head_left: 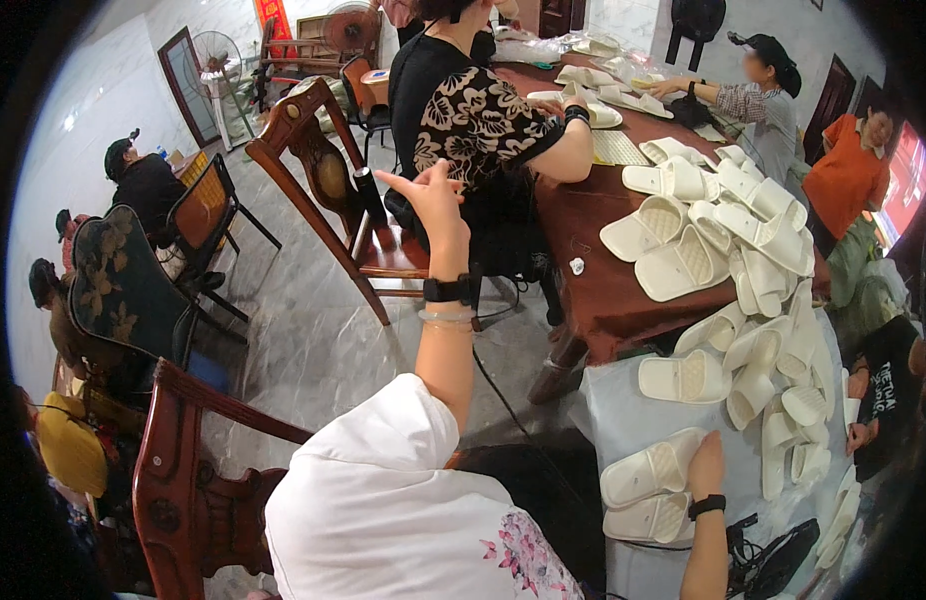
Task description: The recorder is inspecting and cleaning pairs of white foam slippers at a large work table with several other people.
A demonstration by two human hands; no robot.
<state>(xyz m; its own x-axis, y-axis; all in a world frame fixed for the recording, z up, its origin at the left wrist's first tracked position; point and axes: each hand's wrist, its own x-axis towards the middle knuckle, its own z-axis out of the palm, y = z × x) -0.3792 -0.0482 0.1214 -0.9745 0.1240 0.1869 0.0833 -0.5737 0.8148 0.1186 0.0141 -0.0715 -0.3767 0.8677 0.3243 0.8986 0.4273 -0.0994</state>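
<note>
Upper centre, the left hand (428, 205) holds nothing, finger extended. Lower right, two slippers (628, 482) lie long axes left-to-right, toes rightward, against the nearer right hand (706, 468); whether it grips, I cannot tell.

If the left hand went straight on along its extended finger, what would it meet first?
Probably the black cylinder near the wooden chair, judging by the picture line; depth is unclear, so the left hand might miss.
</note>
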